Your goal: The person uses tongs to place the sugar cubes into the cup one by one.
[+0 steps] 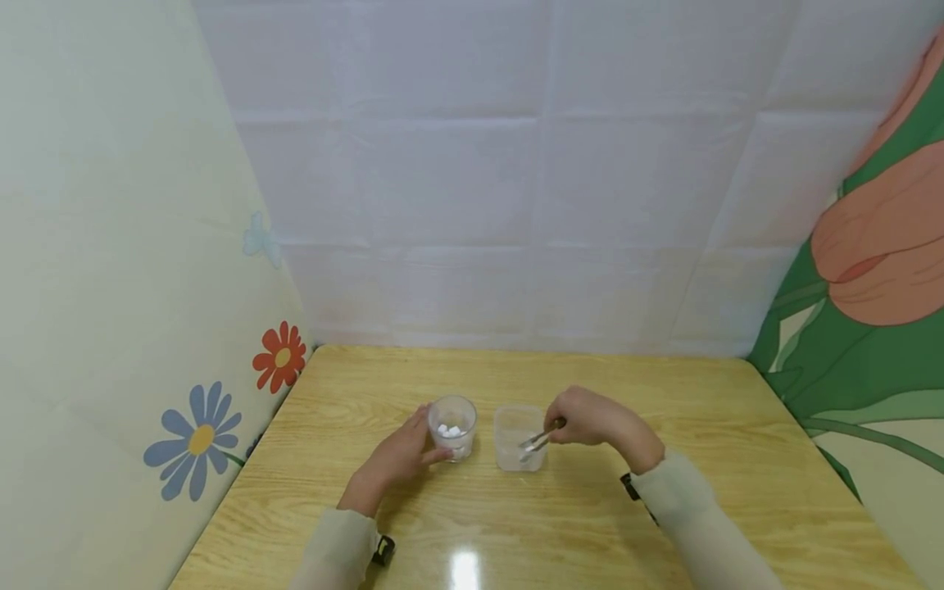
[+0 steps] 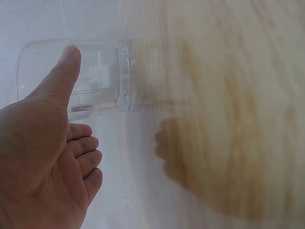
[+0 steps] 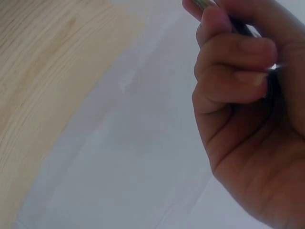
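A clear glass (image 1: 463,408) stands upright on the table with several white cubes (image 1: 448,431) inside. My left hand (image 1: 398,455) holds it from the left, the thumb along the near side in the left wrist view and the fingers bent around the far side. To its right sits a clear square plastic container (image 1: 504,460). Metal tongs (image 1: 546,433) are gripped in my right hand (image 1: 593,418), their tips pointing down into the container. Something small and white shows at the tips; whether it is pinched I cannot tell. The right wrist view shows curled fingers (image 3: 228,90) around the handle.
The wood-grain table (image 1: 457,508) reaches back to a white creased sheet (image 1: 531,180). Flower-printed panels stand at the left (image 1: 111,287) and right (image 1: 870,270). Glass and container are a short gap apart.
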A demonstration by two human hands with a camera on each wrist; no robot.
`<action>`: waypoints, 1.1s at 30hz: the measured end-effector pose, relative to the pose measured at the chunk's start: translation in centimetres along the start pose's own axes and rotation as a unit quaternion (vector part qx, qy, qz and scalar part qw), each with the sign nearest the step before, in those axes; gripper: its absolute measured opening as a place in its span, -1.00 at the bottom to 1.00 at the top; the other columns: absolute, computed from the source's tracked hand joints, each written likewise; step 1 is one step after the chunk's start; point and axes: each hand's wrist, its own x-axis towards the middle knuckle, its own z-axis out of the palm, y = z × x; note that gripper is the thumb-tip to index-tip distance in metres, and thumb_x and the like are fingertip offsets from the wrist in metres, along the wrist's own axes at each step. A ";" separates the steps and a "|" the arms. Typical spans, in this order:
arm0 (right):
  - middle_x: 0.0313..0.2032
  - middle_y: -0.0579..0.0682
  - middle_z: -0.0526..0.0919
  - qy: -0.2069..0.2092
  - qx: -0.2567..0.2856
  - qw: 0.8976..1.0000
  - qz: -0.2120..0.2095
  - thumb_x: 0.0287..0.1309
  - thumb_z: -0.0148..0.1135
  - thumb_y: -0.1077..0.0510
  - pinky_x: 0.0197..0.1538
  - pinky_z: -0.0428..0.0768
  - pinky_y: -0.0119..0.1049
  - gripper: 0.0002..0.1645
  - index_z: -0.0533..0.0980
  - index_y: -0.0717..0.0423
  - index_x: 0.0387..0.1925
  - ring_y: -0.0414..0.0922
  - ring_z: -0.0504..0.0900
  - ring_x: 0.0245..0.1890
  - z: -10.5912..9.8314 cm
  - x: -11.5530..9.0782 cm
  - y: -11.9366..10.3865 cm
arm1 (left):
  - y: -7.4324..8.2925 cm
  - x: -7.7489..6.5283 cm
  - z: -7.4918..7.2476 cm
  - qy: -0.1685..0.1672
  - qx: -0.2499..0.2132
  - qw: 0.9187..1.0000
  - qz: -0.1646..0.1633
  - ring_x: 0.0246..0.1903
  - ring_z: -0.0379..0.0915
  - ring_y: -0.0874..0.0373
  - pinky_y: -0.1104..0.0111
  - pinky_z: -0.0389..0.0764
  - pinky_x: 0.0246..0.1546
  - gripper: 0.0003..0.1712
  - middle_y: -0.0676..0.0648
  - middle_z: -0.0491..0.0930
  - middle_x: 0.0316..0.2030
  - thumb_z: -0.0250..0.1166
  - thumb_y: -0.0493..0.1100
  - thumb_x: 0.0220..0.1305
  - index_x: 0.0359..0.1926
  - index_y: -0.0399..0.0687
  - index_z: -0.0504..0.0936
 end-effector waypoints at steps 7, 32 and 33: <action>-0.42 -0.18 0.70 -0.013 0.007 1.000 0.014 0.25 0.38 0.23 -0.38 0.54 -0.38 -0.93 0.75 0.12 -0.30 -0.34 0.51 -0.50 0.4 0.2 -0.4 | 0.1 -0.1 -0.1 0.003 -0.005 1.000 0.011 0.52 0.01 -0.23 -0.12 0.21 0.44 0.08 -0.27 0.10 0.54 0.30 0.29 0.31 0.57 -0.23 0.07; -0.40 -0.16 0.72 0.014 0.009 1.000 -0.005 0.28 0.33 0.25 -0.42 0.49 -0.40 -0.89 0.76 0.12 -0.26 -0.35 0.45 -0.54 0.7 0.2 -0.2 | 0.2 -0.2 -0.2 -0.007 0.008 1.000 -0.006 0.54 -0.03 -0.20 -0.08 0.17 0.48 0.12 -0.28 0.04 0.55 0.26 0.34 0.31 0.59 -0.24 0.02; -0.40 -0.16 0.73 0.017 0.012 1.000 -0.009 0.29 0.32 0.25 -0.41 0.50 -0.40 -0.88 0.76 0.12 -0.25 -0.36 0.46 -0.54 0.7 0.2 -0.1 | 0.2 -0.2 -0.2 -0.005 0.008 1.000 -0.004 0.53 -0.03 -0.21 -0.09 0.18 0.47 0.12 -0.29 0.05 0.55 0.26 0.33 0.31 0.58 -0.25 0.03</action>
